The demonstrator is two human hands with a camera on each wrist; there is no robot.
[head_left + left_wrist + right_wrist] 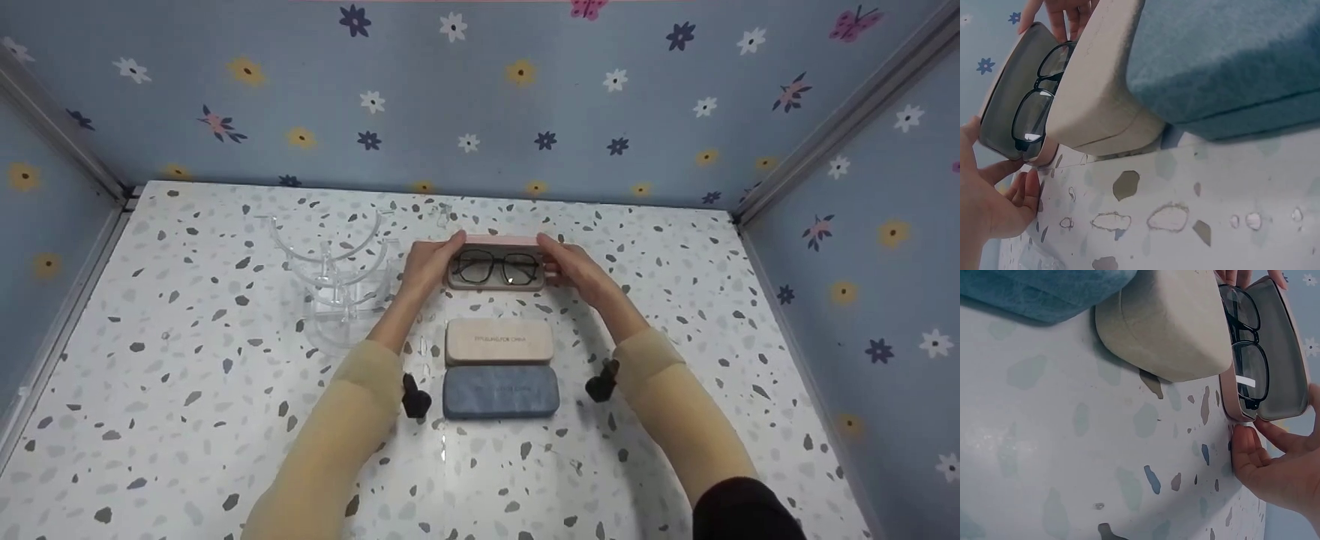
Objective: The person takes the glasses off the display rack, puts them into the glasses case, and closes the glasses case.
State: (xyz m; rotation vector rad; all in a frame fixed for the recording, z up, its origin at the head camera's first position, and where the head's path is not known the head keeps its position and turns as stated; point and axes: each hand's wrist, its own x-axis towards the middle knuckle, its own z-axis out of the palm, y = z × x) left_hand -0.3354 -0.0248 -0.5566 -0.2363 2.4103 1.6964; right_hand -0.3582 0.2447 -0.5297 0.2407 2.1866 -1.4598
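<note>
An opened pink glasses case [501, 240] with a grey lining lies toward the back of the table, its lid tilted up. Black-framed glasses [498, 262] rest inside it. My left hand [429, 262] holds the case's left end, thumb at the lid's edge. At the opposite end my right hand [577, 270] grips in the same manner, its thumb on the lid [1286, 354] and its other fingers bent near the base. Nearer to me, a closed beige glasses case [499, 341] and a closed blue glasses case [501, 392] lie one in front of the other.
A clear plastic display stand [341, 292] with curved arms stands left of the cases, beside my left forearm. The speckled white table [187, 315] is bordered by flower-patterned panels [495, 112] at the back and both sides.
</note>
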